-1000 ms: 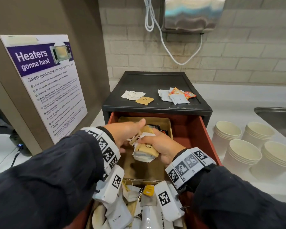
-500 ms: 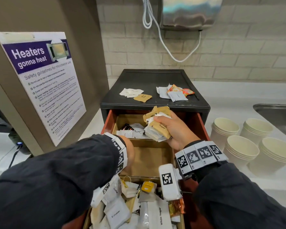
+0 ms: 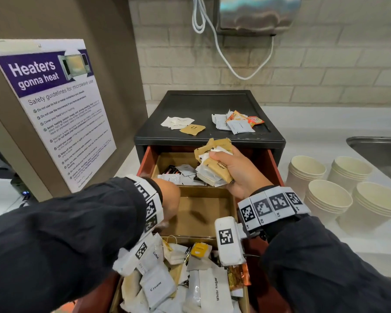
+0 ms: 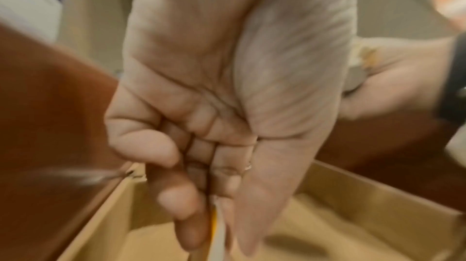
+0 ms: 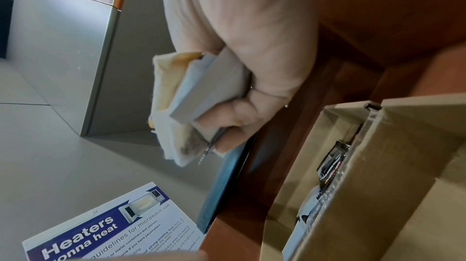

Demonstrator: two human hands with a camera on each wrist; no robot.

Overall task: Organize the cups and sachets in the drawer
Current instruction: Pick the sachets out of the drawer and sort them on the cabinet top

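Several light, limp, slick sachets [image 3: 213,168] bunched in right hand's [image 3: 237,171] grip above the drawer [image 3: 272,163] — best clamped mid-stack; left hand [image 4: 227,106] pinching something thin — unidentifiable.

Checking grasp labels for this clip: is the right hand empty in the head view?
No, the right hand grips a bundle of brown and white sachets above the open drawer.

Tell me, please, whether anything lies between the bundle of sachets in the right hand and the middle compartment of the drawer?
Nothing blocks it outright. The sachets in the right hand are above the drawer's far compartment. The middle compartment is open and bare, but the left hand reaches into its left side.
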